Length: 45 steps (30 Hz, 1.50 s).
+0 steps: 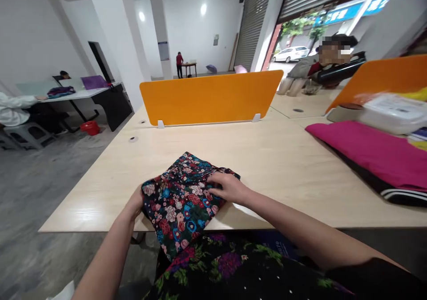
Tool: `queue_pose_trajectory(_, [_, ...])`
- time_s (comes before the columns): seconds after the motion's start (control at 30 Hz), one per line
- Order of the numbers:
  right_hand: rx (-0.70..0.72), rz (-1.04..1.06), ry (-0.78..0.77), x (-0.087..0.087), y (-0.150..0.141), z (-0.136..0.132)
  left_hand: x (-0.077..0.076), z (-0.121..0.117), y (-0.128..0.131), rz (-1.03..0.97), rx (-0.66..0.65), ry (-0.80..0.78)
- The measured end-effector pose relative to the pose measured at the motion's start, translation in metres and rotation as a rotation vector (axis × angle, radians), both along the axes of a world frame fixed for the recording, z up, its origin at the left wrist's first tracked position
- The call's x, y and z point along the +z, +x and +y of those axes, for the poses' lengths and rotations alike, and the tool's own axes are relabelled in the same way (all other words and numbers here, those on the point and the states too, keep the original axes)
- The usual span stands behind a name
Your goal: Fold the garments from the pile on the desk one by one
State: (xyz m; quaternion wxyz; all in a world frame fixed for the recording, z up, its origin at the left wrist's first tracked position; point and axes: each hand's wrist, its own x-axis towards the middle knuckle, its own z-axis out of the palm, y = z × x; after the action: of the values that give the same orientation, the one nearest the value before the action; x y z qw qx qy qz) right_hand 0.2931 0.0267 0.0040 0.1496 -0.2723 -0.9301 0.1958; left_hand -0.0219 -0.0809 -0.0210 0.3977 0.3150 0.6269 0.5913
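Note:
A dark floral cloth point(187, 197), printed with pink, red and blue flowers, lies bunched near the table's front edge. Its back part is wrinkled, and its lower corner hangs over the edge toward my lap. At the cloth's left edge, my left hand point(136, 201) grips it; the fingers are hidden under the fabric. My right hand point(230, 187) reaches in from the right, with bent fingers and thumb closed on the upper right part of the cloth. What kind of garment or piece it is cannot be made out.
An orange divider point(210, 97) stands across the pale wooden table point(273, 157). To the right lie a magenta and black folded cloth point(373, 153) and a white plastic package point(396, 111). Beyond the table sits a person point(302, 66) near several cups point(295, 86).

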Motion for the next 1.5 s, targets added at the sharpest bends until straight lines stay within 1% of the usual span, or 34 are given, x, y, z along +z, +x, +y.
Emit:
queue_pose_trajectory(0.07, [-0.087, -0.002, 0.138, 0.004, -0.007, 0.006, 0.007, -0.002, -0.003, -0.149, 0.006, -0.054])
queue_pose_trajectory(0.1, [-0.099, -0.033, 0.192, 0.005, -0.012, 0.009, 0.008, -0.005, -0.002, -0.210, 0.038, -0.086])
queue_pose_trajectory(0.13, [-0.100, -0.075, 0.226, 0.005, -0.020, 0.013, 0.008, -0.010, 0.000, -0.233, 0.088, -0.109])
queue_pose_trajectory(0.17, [-0.098, -0.120, 0.245, 0.004, -0.028, 0.017, 0.007, -0.014, 0.005, -0.199, 0.137, -0.119])
queue_pose_trajectory(0.2, [-0.095, -0.163, 0.255, 0.002, -0.036, 0.021, 0.005, -0.020, 0.010, -0.110, 0.176, -0.125])
queue_pose_trajectory(0.23, [-0.089, -0.205, 0.261, -0.001, -0.045, 0.025, 0.003, -0.024, 0.017, 0.022, 0.200, -0.128])
queue_pose_trajectory(0.3, [-0.068, -0.271, 0.273, -0.006, -0.060, 0.031, -0.002, -0.032, 0.030, 0.334, 0.206, -0.135])
queue_pose_trajectory(0.33, [-0.063, -0.285, 0.272, -0.007, -0.066, 0.035, -0.003, -0.034, 0.035, 0.467, 0.197, -0.141])
queue_pose_trajectory(0.37, [-0.073, -0.277, 0.257, -0.007, -0.071, 0.040, -0.004, -0.035, 0.038, 0.559, 0.189, -0.142])
queue_pose_trajectory(0.4, [-0.109, -0.251, 0.224, -0.006, -0.075, 0.045, -0.005, -0.035, 0.038, 0.603, 0.193, -0.131])
queue_pose_trajectory(0.43, [-0.166, -0.213, 0.177, -0.005, -0.078, 0.051, -0.005, -0.034, 0.035, 0.603, 0.209, -0.106])
queue_pose_trajectory(0.5, [-0.294, -0.136, 0.089, 0.000, -0.082, 0.066, -0.006, -0.029, 0.023, 0.550, 0.266, -0.048])
queue_pose_trajectory(0.53, [-0.331, -0.112, 0.062, 0.002, -0.084, 0.073, -0.006, -0.025, 0.016, 0.538, 0.292, -0.028])
queue_pose_trajectory(0.6, [-0.346, -0.113, 0.046, 0.001, -0.089, 0.087, -0.009, -0.016, 0.000, 0.589, 0.333, -0.037])
queue_pose_trajectory(0.7, [-0.348, -0.189, 0.040, -0.006, -0.097, 0.100, -0.016, 0.000, -0.012, 0.753, 0.373, -0.141])
queue_pose_trajectory(0.8, [-0.371, -0.236, 0.038, -0.009, -0.098, 0.099, -0.019, 0.006, -0.013, 0.871, 0.367, -0.186])
queue_pose_trajectory(0.87, [-0.366, -0.225, 0.063, -0.004, -0.092, 0.091, -0.015, 0.000, -0.010, 0.947, 0.361, -0.163])
queue_pose_trajectory(0.93, [-0.307, -0.150, 0.154, 0.001, -0.080, 0.077, -0.008, -0.011, -0.003, 1.049, 0.375, -0.094])
queue_pose_trajectory(1.0, [-0.180, -0.061, 0.270, 0.002, -0.069, 0.061, -0.003, -0.025, 0.008, 1.170, 0.344, 0.009])
queue_pose_trajectory(1.03, [-0.107, -0.043, 0.305, -0.001, -0.064, 0.054, -0.002, -0.030, 0.015, 1.229, 0.285, 0.043])
queue_pose_trajectory(1.07, [-0.045, -0.056, 0.308, -0.006, -0.061, 0.048, -0.003, -0.034, 0.023, 1.284, 0.202, 0.047])
queue_pose_trajectory(1.1, [0.000, -0.095, 0.284, -0.012, -0.059, 0.043, -0.005, -0.036, 0.030, 1.335, 0.108, 0.020])
queue_pose_trajectory(1.17, [0.039, -0.187, 0.198, -0.026, -0.059, 0.039, -0.012, -0.035, 0.043, 1.405, -0.058, -0.100])
queue_pose_trajectory(1.23, [0.049, -0.233, 0.144, -0.036, -0.062, 0.041, -0.018, -0.033, 0.050, 1.420, -0.135, -0.205])
queue_pose_trajectory(1.27, [0.053, -0.228, 0.139, -0.039, -0.062, 0.043, -0.020, -0.033, 0.052, 1.409, -0.134, -0.218])
queue_pose_trajectory(1.3, [0.050, -0.203, 0.144, -0.039, -0.061, 0.046, -0.021, -0.035, 0.053, 1.390, -0.103, -0.204])
queue_pose_trajectory(1.33, [0.032, -0.161, 0.151, -0.037, -0.058, 0.049, -0.021, -0.040, 0.053, 1.359, -0.037, -0.170])
queue_pose_trajectory(1.37, [-0.006, -0.109, 0.154, -0.034, -0.053, 0.052, -0.021, -0.047, 0.054, 1.316, 0.062, -0.130])
queue_pose_trajectory(1.43, [-0.162, -0.009, 0.121, -0.027, -0.039, 0.058, -0.022, -0.069, 0.058, 1.181, 0.320, -0.072])
queue_pose_trajectory(1.5, [-0.325, -0.010, 0.019, -0.022, -0.022, 0.063, -0.026, -0.093, 0.068, 0.962, 0.568, -0.076])
